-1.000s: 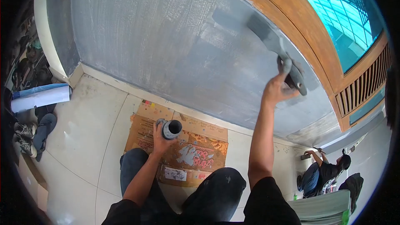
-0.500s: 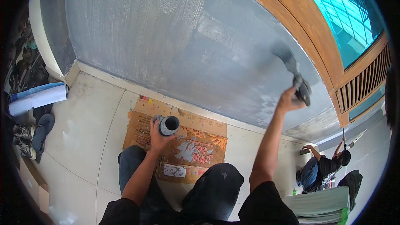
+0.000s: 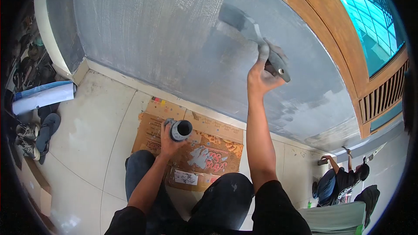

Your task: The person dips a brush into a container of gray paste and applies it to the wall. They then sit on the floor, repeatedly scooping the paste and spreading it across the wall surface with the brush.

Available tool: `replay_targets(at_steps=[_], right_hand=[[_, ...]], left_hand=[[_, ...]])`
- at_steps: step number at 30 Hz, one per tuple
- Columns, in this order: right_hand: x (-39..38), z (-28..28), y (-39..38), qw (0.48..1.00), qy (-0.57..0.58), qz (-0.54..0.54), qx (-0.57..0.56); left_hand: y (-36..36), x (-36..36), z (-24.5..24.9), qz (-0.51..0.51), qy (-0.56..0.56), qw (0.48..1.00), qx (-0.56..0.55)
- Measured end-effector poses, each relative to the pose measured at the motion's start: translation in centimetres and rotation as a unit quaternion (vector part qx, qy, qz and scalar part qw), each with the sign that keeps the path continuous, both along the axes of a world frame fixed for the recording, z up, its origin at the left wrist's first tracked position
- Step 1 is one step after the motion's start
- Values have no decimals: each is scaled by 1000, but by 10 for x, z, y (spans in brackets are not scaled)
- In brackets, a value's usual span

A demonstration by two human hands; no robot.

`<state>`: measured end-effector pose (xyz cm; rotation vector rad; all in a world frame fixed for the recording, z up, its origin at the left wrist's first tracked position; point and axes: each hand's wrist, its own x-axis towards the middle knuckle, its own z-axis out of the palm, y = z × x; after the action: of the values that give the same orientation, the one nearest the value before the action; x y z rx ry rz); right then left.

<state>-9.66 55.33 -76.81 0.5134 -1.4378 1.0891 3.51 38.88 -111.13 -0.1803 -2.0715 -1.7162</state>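
In my right hand point(image 3: 259, 77) is a wide, paint-covered paintbrush point(image 3: 249, 29), my fingers closed around its handle. The bristles lie against the grey-painted wall point(image 3: 143, 30), pointing up and to the left, on a patch of darker, fresher grey. Lower down, my left hand point(image 3: 167, 142) is wrapped round a small paint cup point(image 3: 178, 134) smeared with grey; its dark opening faces up toward me. Below the cup, flattened cardboard point(image 3: 154, 137) with grey paint spots covers the floor at the wall's foot.
A wooden window frame point(image 3: 324, 30) borders the wall at upper right. At lower right another person point(image 3: 342, 178) works at the wall beside a green-grey covered surface point(image 3: 333, 217). Shoes point(image 3: 27, 141), slippers point(image 3: 49, 130) and a rolled sheet point(image 3: 43, 99) lie at left.
My right hand has swept the paintbrush left and up across the wall, away from the window frame. My left hand keeps its grip on the cup. The view has shifted slightly.
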Motion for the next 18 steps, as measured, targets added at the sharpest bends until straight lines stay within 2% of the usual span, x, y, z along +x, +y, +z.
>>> replay_targets(at_steps=[1, 3, 5, 7, 8, 10, 12, 14, 15, 17, 18], right_hand=[[0, 1, 5, 1000, 1, 1, -1], [7, 3, 35, 991, 29, -122, 40], [25, 1, 73, 976, 46, -202, 67], [44, -4, 108, 966, 65, -245, 48], [51, -7, 111, 966, 64, -245, 50], [66, -1, 95, 988, 71, -116, -73], [64, -7, 77, 991, 39, -102, -75], [45, -12, 42, 994, 4, -60, -91], [35, -15, 25, 997, 12, -73, -22], [16, -21, 6, 995, 17, -89, 45], [7, -24, 3, 998, -1, -55, 25]], left_hand=[[-2, 1, 3, -5, -6, 1000, -10], [-4, -1, 8, -10, -12, 1000, -20], [-2, 1, 8, -3, -3, 1000, -28], [2, 2, 5, -8, 0, 1000, -22], [4, 1, 4, -10, 7, 1000, -19], [5, 2, 6, -19, -10, 1000, -16], [5, 3, 4, -33, -30, 999, -19], [6, 0, 1, -23, 5, 999, -38], [5, 0, 4, -26, 2, 999, -40], [5, 1, 12, -13, -17, 1000, -1], [6, 2, 12, -17, -19, 1000, -3]])
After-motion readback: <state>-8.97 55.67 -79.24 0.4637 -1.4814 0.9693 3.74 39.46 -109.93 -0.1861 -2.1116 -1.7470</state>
